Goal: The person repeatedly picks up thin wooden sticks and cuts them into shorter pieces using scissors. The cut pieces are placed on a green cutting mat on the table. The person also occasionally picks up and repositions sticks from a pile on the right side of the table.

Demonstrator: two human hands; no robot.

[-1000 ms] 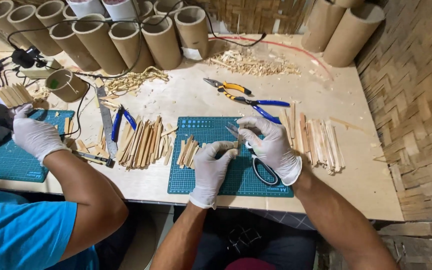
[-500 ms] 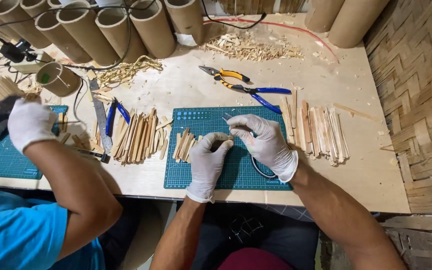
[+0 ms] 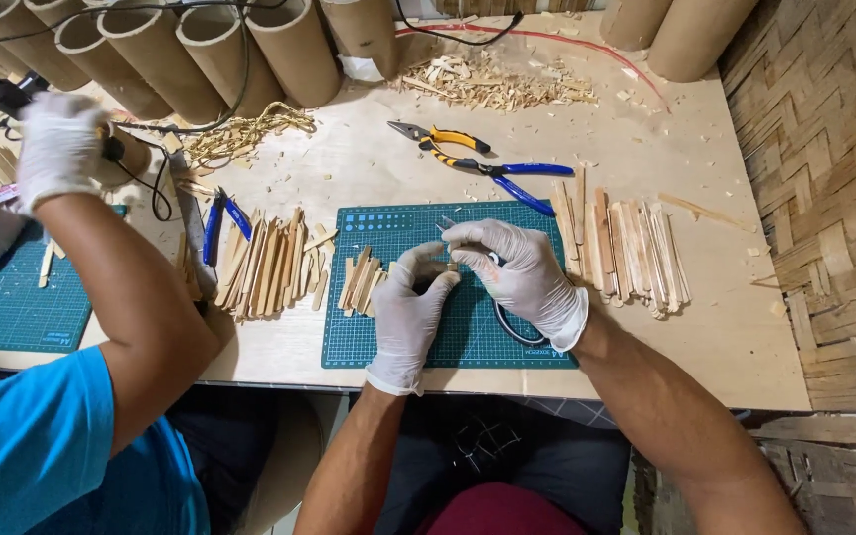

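Gloved hands meet over the green gridded cutting mat (image 3: pixel 448 327): left hand (image 3: pixel 410 317) fingers pinch a small pale wood strip (image 3: pixel 445 266), steadying it while right hand (image 3: pixel 517 277) fingers grip black-handled scissors (image 3: pixel 512 322).

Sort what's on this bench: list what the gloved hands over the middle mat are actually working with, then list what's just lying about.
In use:
- left hand and right hand, both gloved, meeting over the green cutting mat
- scissors under the right hand
- small bamboo strips beside the left hand

Lying about:
- yellow pliers
- blue pliers
- long bamboo strips
- bamboo tubes
- shavings
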